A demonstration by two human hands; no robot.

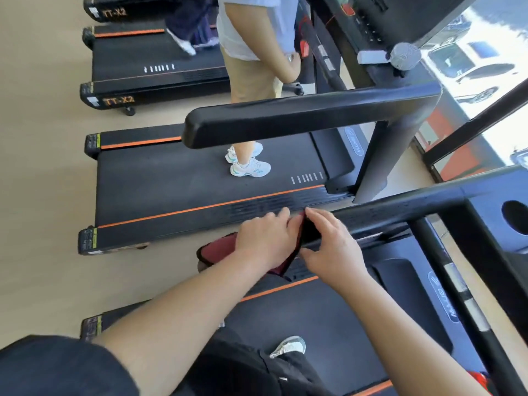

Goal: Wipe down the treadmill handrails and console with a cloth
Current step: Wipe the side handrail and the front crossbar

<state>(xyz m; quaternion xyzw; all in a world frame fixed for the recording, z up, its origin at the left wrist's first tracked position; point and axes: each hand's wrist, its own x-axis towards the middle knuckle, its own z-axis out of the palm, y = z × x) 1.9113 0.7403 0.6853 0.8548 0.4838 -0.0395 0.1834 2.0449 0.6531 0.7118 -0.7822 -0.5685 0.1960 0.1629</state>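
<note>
Pale beige floor (43, 181) fills the left of the frame. Beside me a neighbouring treadmill (171, 192) has a black deck edged with orange stripes, and another person stands on it in white trainers (251, 167). Two more treadmills (137, 61) sit toward the upper left, the nearer one with a TT-X2 label (118, 100) on its end. At the upper right, bright daylight comes through a window (485, 32) with a black frame (480, 121), and parked cars (480, 72) show outside.

A dark red cloth (218, 250) drapes over the end of the black handrail (385, 217).
</note>
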